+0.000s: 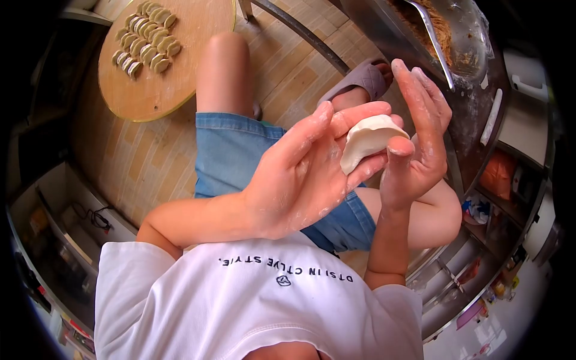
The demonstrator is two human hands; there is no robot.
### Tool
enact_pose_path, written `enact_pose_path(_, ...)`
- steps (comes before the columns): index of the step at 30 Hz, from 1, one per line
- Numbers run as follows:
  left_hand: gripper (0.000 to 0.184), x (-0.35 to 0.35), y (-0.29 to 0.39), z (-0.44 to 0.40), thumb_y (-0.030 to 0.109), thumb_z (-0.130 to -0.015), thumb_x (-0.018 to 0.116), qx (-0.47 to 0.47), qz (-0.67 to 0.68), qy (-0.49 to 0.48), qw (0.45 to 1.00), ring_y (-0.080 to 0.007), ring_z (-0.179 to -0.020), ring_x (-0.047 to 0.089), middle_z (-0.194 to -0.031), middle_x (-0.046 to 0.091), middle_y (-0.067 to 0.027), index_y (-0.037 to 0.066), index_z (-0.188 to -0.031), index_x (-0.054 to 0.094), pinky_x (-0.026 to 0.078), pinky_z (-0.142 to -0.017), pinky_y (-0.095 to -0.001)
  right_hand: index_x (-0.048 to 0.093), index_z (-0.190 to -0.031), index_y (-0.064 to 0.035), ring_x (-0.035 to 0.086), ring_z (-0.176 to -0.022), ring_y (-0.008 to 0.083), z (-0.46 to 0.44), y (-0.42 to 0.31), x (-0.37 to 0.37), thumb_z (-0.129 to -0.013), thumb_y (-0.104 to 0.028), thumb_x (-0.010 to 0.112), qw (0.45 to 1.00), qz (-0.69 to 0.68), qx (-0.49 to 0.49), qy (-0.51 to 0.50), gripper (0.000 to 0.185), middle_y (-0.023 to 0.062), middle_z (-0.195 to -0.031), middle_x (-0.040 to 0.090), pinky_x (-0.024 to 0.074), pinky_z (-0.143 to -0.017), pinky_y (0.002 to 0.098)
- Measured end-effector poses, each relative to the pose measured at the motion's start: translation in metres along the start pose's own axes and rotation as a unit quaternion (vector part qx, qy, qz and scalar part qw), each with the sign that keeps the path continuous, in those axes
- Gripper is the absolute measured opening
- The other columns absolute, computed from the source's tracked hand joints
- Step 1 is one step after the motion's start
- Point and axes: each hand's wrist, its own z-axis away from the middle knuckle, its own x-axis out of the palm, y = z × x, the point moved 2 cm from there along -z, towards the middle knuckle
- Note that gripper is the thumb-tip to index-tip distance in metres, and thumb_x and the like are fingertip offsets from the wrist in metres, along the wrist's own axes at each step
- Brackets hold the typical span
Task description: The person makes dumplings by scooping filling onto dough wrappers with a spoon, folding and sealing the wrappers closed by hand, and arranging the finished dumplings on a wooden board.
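A white, folded dumpling (370, 140) with a wavy edge lies across the fingers of my left hand (300, 174), whose palm faces up and is dusted with flour. My right hand (420, 135) is just to the right, its fingers raised and its thumb tip at the dumpling's right end. Whether that thumb presses on the dough I cannot tell. Several shaped dumplings (144, 39) sit in rows on a round wooden board (138, 96) at the upper left.
At the upper right, a metal container (465, 36) holds brown filling (441, 33) and a metal utensil (433, 39). A thin white stick (492, 117) lies on the dark surface nearby. Below the hands are my knees and denim shorts. Shelves (504, 204) stand at the right.
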Motion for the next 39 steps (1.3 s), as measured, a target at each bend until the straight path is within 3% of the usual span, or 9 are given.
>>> enact_pose_path(5,0.053,0.004,-0.005,0.002,0.039,-0.096,0.023,0.014,0.043,0.007,0.999,-0.0145,-0.116,0.041,-0.124,0.046,-0.0066,0.001,-0.131,0.034,0.032,-0.095,-0.0270,0.067,-0.084,-0.0055,0.059,-0.092,0.0221,0.004,-0.012,-0.006,-0.086,-0.026,0.055,0.997,0.072,-0.001,0.000,0.024,0.0056,-0.087,0.068,0.0240,-0.101,0.0476)
enact_pose_path(13,0.062,0.001,-0.001,0.002,0.042,-0.095,0.025,0.007,0.037,0.013,0.999,-0.0227,-0.128,0.032,-0.138,0.031,-0.0148,-0.002,-0.138,0.017,0.028,-0.106,-0.0352,0.064,-0.102,-0.0014,0.054,-0.107,0.0281,0.007,0.001,0.002,-0.084,-0.051,0.049,0.995,-0.073,0.040,0.053,0.055,0.0105,-0.104,0.064,0.0234,-0.102,0.0499)
enact_pose_path(16,0.062,0.003,0.000,0.001,0.041,-0.095,0.024,0.014,0.052,-0.005,0.999,-0.0238,-0.128,0.032,-0.139,0.029,-0.0150,-0.004,-0.137,0.017,0.026,-0.107,-0.0355,0.067,-0.092,-0.0046,0.058,-0.102,0.0266,0.002,-0.005,-0.005,-0.084,-0.040,0.055,0.998,-0.022,0.044,0.045,0.039,0.0082,-0.097,0.066,0.0243,-0.102,0.0509)
enact_pose_path(19,0.054,0.005,-0.002,0.003,0.039,-0.096,0.025,0.004,0.068,0.035,0.997,-0.0231,-0.118,0.041,-0.127,0.043,-0.0112,-0.002,-0.130,0.033,0.029,-0.104,-0.0332,0.066,-0.081,-0.0067,0.062,-0.092,0.0238,0.014,-0.006,-0.009,-0.082,-0.022,0.061,0.996,0.073,0.016,0.047,0.017,0.0047,-0.087,0.068,0.0233,-0.102,0.0515)
enact_pose_path(22,0.055,0.004,-0.001,0.004,0.040,-0.096,0.024,0.003,0.067,0.048,0.997,-0.0219,-0.118,0.042,-0.126,0.044,-0.0112,-0.002,-0.130,0.034,0.029,-0.103,-0.0320,0.067,-0.084,-0.0061,0.059,-0.097,0.0241,0.024,-0.004,-0.009,-0.082,-0.026,0.061,0.996,0.067,0.036,0.035,0.021,0.0055,-0.089,0.067,0.0255,-0.101,0.0499)
enact_pose_path(25,0.064,0.001,0.004,0.002,0.044,-0.095,0.021,-0.008,-0.007,-0.004,1.000,-0.0240,-0.127,0.034,-0.138,0.031,-0.0150,-0.005,-0.137,0.017,0.025,-0.107,-0.0362,0.068,-0.088,-0.0060,0.056,-0.100,0.0240,0.007,-0.008,-0.004,-0.080,-0.027,0.063,0.997,-0.029,0.057,0.038,0.023,0.0046,-0.091,0.067,0.0288,-0.098,0.0467)
enact_pose_path(29,0.070,0.006,0.011,0.004,0.050,-0.093,0.018,-0.043,-0.059,-0.022,0.997,-0.0235,-0.127,0.033,-0.139,0.030,-0.0149,-0.005,-0.137,0.018,0.025,-0.107,-0.0357,0.070,-0.083,-0.0080,0.055,-0.092,0.0204,-0.001,-0.002,-0.020,-0.076,-0.029,0.065,0.997,-0.005,-0.031,-0.068,0.023,0.0016,-0.092,0.067,0.0328,-0.095,0.0394)
enact_pose_path(35,0.079,0.002,0.025,0.005,0.058,-0.090,0.017,-0.095,-0.096,-0.033,0.990,-0.0227,-0.128,0.031,-0.139,0.029,-0.0138,-0.005,-0.136,0.019,0.024,-0.107,-0.0357,0.070,-0.083,-0.0079,0.053,-0.089,0.0194,-0.009,-0.008,-0.016,-0.073,-0.032,0.065,0.997,-0.021,0.018,-0.071,0.027,0.0002,-0.090,0.066,0.0346,-0.091,0.0371)
enact_pose_path(39,0.081,0.007,0.033,0.007,0.060,-0.089,0.016,-0.129,-0.124,-0.052,0.982,-0.0233,-0.127,0.033,-0.139,0.030,-0.0142,-0.005,-0.136,0.021,0.024,-0.107,-0.0346,0.071,-0.086,-0.0103,0.049,-0.087,0.0194,-0.017,-0.007,-0.024,-0.067,-0.029,0.069,0.985,-0.046,-0.040,-0.163,0.027,0.0040,-0.093,0.061,0.0370,-0.083,0.0322)
